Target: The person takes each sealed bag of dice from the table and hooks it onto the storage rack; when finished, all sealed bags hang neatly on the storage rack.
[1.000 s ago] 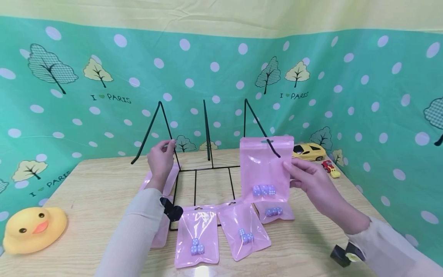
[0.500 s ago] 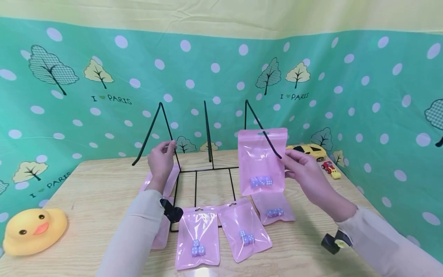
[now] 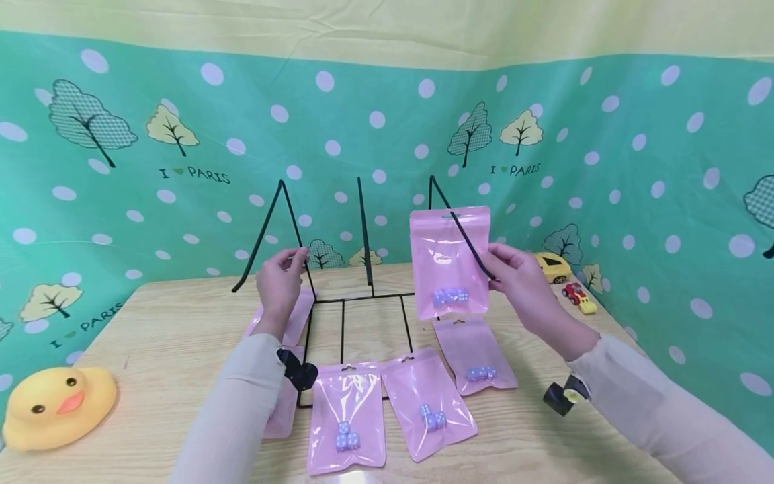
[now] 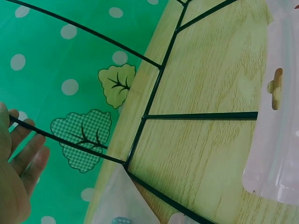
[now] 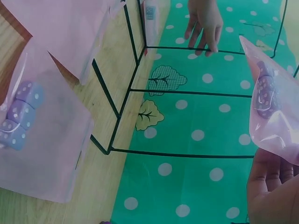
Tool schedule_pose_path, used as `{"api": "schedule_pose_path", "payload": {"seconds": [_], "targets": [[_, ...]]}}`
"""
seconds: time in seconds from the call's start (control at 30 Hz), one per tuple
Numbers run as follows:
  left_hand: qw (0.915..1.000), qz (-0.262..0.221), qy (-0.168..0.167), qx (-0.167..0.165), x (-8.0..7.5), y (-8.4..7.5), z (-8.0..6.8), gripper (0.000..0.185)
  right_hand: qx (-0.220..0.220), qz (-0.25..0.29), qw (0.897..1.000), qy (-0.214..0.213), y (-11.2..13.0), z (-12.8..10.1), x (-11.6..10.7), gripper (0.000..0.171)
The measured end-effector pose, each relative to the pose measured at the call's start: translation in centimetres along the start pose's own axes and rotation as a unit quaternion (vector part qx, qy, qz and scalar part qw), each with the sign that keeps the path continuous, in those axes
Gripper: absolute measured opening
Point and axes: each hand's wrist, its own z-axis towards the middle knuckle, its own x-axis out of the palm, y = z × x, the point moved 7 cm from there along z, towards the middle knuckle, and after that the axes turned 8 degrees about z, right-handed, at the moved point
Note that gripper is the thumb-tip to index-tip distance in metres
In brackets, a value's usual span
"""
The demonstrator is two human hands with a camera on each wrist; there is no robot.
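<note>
My right hand (image 3: 523,286) pinches a pink zip bag (image 3: 447,259) by its right edge, holding it upright. Dice (image 3: 450,296) show in a row near its bottom. The right prong of the black wire rack (image 3: 471,243) meets the bag at its hang hole and runs down across its front. My left hand (image 3: 281,282) has thumb and fingers at the rack's left upright, also seen as a thin wire (image 4: 70,142) across the fingers in the left wrist view. Further pink bags with dice, such as a flat one (image 3: 346,410) and a slanted one (image 3: 417,383), lie at the rack's base.
Another pink bag (image 3: 465,343) lies below the held one. More pink bags are partly hidden behind my left forearm. A yellow duck (image 3: 60,407) sits at the left; a yellow toy car (image 3: 553,267) and a small red toy (image 3: 577,296) stand at the back right.
My right hand and the bag have moved up, left and back along the right prong, uncovering more of the bag lying below. The left hand has stayed at the upright.
</note>
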Motion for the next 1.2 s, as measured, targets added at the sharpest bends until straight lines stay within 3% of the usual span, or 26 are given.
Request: {"api": "schedule_pose_path", "payload": {"seconds": [0.33,0.57,0.9,1.2], "targets": [[0.9999,-0.001,-0.011,0.011,-0.1,0.0,0.1,0.039,0.007,-0.006,1.000,-0.007,-0.3,2.1,0.4,0.041],[0.9998,0.005,-0.018,0.012,-0.1,-0.1,0.2,0.036,0.007,0.020,1.000,-0.016,-0.3,3.5,0.6,0.039],[0.9996,0.020,-0.013,0.015,0.0,-0.1,0.2,0.039,0.032,-0.028,0.998,-0.046,-0.3,5.6,0.7,0.038],[0.9998,0.020,-0.002,0.006,0.1,0.1,0.2,0.037,0.004,0.002,0.999,-0.047,-0.1,6.5,1.1,0.032]]}}
